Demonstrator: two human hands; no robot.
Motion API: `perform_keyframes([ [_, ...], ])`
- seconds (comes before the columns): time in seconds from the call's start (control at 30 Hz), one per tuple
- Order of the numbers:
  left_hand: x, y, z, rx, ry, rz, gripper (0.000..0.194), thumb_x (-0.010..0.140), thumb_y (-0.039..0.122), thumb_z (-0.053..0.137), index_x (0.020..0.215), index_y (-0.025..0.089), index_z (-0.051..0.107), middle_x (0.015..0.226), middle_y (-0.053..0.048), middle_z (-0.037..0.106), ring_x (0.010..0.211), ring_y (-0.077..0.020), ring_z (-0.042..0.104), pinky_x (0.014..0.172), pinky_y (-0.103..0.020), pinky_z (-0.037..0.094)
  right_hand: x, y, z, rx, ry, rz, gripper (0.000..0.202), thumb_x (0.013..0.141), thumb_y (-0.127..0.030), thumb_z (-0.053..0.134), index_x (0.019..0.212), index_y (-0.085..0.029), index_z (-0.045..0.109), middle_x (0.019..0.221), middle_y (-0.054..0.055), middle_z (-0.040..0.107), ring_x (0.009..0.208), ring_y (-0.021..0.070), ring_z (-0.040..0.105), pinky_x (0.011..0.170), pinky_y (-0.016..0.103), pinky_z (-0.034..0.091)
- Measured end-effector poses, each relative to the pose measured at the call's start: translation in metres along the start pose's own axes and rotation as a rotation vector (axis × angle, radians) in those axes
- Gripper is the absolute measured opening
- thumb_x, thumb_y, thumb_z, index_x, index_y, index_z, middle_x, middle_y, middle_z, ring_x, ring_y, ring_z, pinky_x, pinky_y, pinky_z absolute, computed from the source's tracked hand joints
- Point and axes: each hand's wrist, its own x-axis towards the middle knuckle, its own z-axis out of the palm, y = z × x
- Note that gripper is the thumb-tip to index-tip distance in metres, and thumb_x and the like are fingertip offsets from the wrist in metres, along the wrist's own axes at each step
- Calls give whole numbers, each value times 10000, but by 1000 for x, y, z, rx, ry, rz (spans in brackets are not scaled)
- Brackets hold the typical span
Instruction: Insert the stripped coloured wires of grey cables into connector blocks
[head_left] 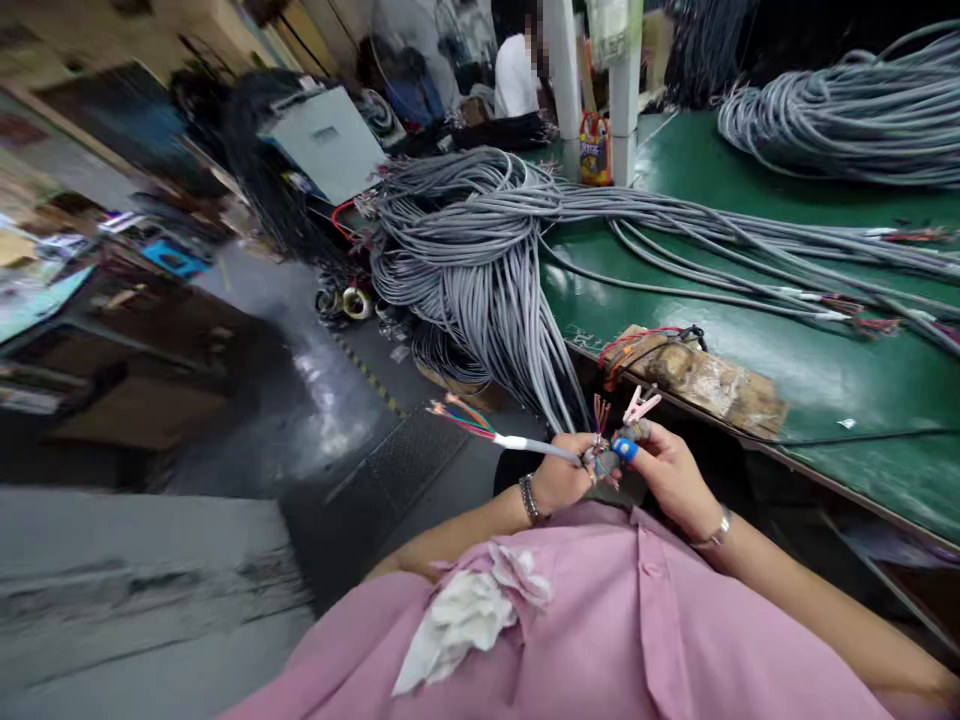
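My left hand (562, 476) is closed around a grey cable (541, 448) close to my body. The cable's white-wrapped end points left, with red, green and other thin wires (469, 417) fanned out. My right hand (667, 470) grips a dark grey, wrapped bundle (606, 462) that reaches over to my left fingertips. Blue tape (625, 449) is around a right-hand digit. A pink clip (641, 404) sticks up above the right fingers. Short coloured wires (600, 413) stand up between the hands.
Many grey cables (480, 240) lie over the green table (825, 380) and hang off its left edge. A plastic-wrapped wooden block (712, 383) sits at the near edge. Another cable coil (862, 120) is at the back right. A person in white (514, 78) is in the background.
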Motion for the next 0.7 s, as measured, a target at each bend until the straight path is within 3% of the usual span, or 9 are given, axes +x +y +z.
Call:
perform_keyframes([
  [0.13,1,9,4,-212,121,-95,404,751,506,654,703,105,653,634,-82,687,567,-161,643,600,-280,532,1,-3,1,3,64,-2,172,820,-321,652,758,-197,548,616,-18,573,558,117,504,572,263,424],
  [0.27,3,13,6,-310,179,-78,398,743,490,669,649,104,645,611,-82,676,543,-161,636,586,-281,527,2,3,-4,-55,177,-12,195,764,-307,709,712,-182,569,643,-24,548,568,96,445,548,230,365],
  [0.5,-1,18,5,-233,158,-108,347,744,438,684,654,108,629,595,-70,665,516,-140,617,556,-258,520,5,0,4,141,-12,95,188,811,-356,652,866,-194,573,629,-3,589,580,139,534,566,270,400],
  [0.7,-2,11,6,-173,145,-107,309,743,398,691,680,105,617,601,-70,659,535,-140,618,539,-248,517,7,-1,8,83,89,85,174,774,-324,698,759,-186,593,589,-3,591,527,125,515,535,268,411],
])
